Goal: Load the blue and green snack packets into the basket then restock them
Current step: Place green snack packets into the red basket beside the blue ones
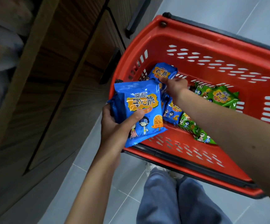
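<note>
- Grey tiled floor [98, 183] runs beside a wooden cabinet [58, 70] with dark handles [110, 65]. A red plastic basket [211, 46] with slotted walls and a black rim strip stands on the tiles.
- The left hand [114, 126] hovers at the basket's near left corner, outside the rim. It grips a small stack of blue packets [140, 110], with the thumb pressed across the front one and the fingers wrapped round the back.
- At least one more blue wrapper shows behind the front packet; how many are in the stack cannot be told.
- The right hand [173, 87] reaches over the near rim into the basket. Its curled fingertips pinch the lower edge of an upper blue packet [162, 71] lying against the far left wall.
- A lower blue packet [173, 113] lies on the basket floor under the right forearm.
- Green packets [219, 97] lie in a loose heap to the right of the blue ones, some partly hidden by the arm.
- Each wrapper carries a yellow-orange panel with large Chinese characters, apparently 掌心脆, above cartoon children and a picture of the snack. The smaller print is too fine to read.
- Blue jeans [179, 199] and a pale shoe [150, 168] show below the basket.
</note>
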{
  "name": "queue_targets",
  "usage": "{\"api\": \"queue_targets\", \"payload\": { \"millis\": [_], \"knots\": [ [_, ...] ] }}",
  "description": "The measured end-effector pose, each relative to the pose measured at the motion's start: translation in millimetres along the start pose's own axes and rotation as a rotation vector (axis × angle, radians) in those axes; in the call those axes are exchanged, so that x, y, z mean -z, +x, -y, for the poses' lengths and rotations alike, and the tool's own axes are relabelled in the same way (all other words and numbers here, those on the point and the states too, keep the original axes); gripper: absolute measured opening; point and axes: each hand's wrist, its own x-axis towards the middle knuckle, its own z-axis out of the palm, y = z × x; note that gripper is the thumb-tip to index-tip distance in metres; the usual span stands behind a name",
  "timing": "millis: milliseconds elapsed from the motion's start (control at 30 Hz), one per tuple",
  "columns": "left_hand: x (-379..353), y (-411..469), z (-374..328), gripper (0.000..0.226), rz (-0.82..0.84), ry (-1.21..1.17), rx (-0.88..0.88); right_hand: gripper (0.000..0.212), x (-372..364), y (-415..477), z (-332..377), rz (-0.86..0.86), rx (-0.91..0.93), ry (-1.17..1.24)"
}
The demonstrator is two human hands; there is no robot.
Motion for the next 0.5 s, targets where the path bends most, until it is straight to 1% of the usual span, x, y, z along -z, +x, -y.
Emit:
{"api": "queue_targets", "payload": {
  "millis": [33,100,133,200,233,267,333,367,433,500],
  "knots": [
    [0.0,-1.3,-1.9,0.083,-0.005,0.002,0.011,0.038,6.3,-8.3,2.5,-0.012,-0.010,0.027],
    [0.3,-6.6,-8.5,0.075,-0.022,0.007,0.021,0.017,19.0,-27.5,8.5,-0.021,-0.005,0.122],
    [0.7,-11.5,-14.4,0.074,-0.026,0.016,0.021,0.015,26.1,-38.0,11.8,-0.024,0.002,0.178],
    [1.5,-25.0,-30.0,0.083,-0.024,0.028,0.019,0.027,44.6,-69.4,22.7,0.002,0.022,0.229],
    [2.1,-34.5,-39.3,0.088,-0.020,0.024,0.020,0.024,54.9,-87.3,28.2,0.037,0.027,0.253],
    [3.1,-45.1,-49.6,0.091,-0.021,0.018,0.026,0.011,64.8,-109.2,35.4,0.069,0.021,0.285],
    [5.1,-71.0,-75.1,0.083,-0.025,0.006,0.029,0.024,85.0,-156.2,49.8,0.136,0.018,0.315],
    [5.9,-85.7,-89.8,0.078,-0.013,0.002,0.023,0.021,95.9,-179.5,55.1,0.171,0.035,0.313],
    [8.3,-118.5,-120.0,0.075,0.021,-0.002,-0.001,0.016,119.3,-231.6,66.1,0.226,0.080,0.287],
    [12.2,-154.7,-149.2,0.076,0.033,-0.007,-0.018,0.020,141.9,-285.7,78.1,0.256,0.125,0.250]
  ]
}}
